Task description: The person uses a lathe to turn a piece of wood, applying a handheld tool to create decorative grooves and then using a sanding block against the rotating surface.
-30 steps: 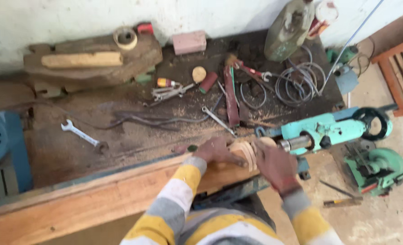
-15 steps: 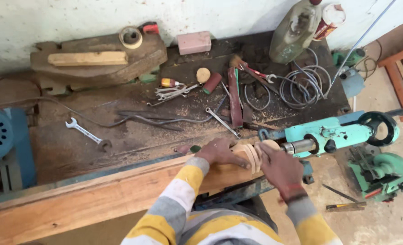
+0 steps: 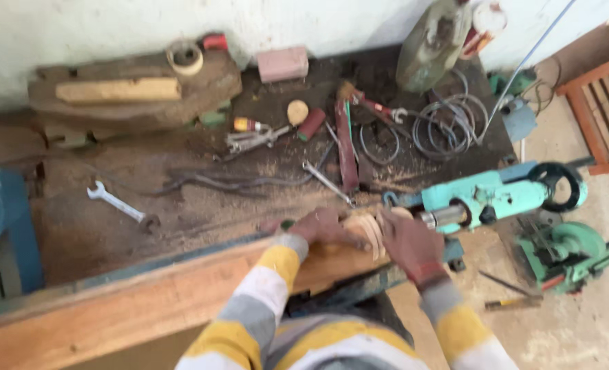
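Note:
Both my hands meet on a stack of thin curved pale wooden pieces [image 3: 366,228] at the bench's front edge. My left hand [image 3: 323,226] presses on the stack from the left, fingers closed over it. From the right, my right hand [image 3: 408,241] grips the same pieces. The stack lies on the right end of a long wooden plank [image 3: 133,305], just left of a turquoise power tool [image 3: 496,197]. Striped yellow, white and grey sleeves cover both arms.
The sawdust-covered bench [image 3: 201,212] holds a wrench [image 3: 120,205], pliers [image 3: 251,140], a red-handled clamp [image 3: 345,140], coiled wire [image 3: 445,127], a pink block [image 3: 282,64], a tape roll [image 3: 185,57] and a wood block [image 3: 116,90]. A green machine [image 3: 568,253] sits on the floor at right.
The view has shifted slightly; both hands stay on the curved wooden pieces, with the right hand now closer over the stack.

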